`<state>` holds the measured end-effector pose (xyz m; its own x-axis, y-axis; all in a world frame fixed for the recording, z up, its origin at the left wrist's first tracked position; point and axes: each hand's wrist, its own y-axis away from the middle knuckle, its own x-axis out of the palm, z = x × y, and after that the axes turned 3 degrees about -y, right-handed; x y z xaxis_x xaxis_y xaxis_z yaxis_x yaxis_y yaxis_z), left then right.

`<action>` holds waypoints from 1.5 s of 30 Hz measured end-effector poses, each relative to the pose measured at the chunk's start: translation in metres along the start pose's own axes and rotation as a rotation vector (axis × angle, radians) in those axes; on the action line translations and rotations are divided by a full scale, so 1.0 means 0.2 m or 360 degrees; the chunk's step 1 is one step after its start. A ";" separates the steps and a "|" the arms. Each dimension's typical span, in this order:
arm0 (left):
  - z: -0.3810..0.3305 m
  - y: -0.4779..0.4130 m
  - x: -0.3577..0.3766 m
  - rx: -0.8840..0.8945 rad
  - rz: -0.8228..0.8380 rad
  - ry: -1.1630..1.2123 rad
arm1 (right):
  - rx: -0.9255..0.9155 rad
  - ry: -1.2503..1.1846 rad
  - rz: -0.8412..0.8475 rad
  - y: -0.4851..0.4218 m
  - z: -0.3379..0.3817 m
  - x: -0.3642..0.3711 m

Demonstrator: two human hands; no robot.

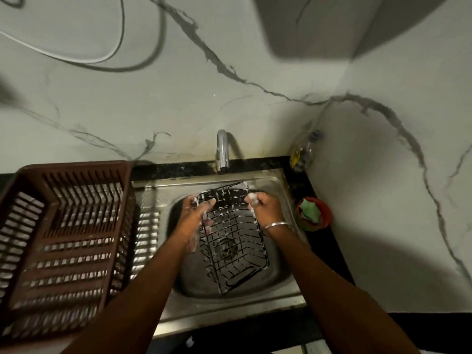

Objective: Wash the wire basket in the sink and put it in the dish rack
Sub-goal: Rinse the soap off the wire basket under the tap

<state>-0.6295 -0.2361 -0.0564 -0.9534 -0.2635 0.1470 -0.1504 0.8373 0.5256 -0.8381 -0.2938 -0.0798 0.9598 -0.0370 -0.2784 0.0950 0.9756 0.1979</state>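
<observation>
the wire basket [231, 236] is soapy and tilted over the sink [278, 185], below the tap [222, 152]. the left hand [195, 213] and right hand [263, 204] each hold one side of it. the brown dish rack [63, 231] sits left of the sink.

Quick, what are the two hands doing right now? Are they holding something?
Left hand: gripping the left side of the soapy wire basket.
Right hand: gripping the right edge of the same basket, fingers covered in foam.
</observation>
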 end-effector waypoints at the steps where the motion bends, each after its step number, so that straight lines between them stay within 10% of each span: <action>1: 0.00 -0.01 -0.01 -0.0039 -0.0046 0.0028 | -0.0001 0.0020 0.0019 -0.02 0.01 0.02; 35: 0.22 -0.13 -0.08 -0.0170 -0.0384 0.0365 | -0.0120 0.0861 0.0468 -0.54 0.20 0.47; 45: 0.24 -0.15 -0.10 -0.0125 -0.0341 0.0182 | 0.0116 -0.0021 0.0424 -0.42 0.06 0.38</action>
<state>-0.6189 -0.2329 -0.1163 -0.8654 -0.4873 0.1170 -0.3208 0.7180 0.6177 -0.7696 -0.3816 -0.1069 0.9568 0.2158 -0.1949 -0.1433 0.9331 0.3298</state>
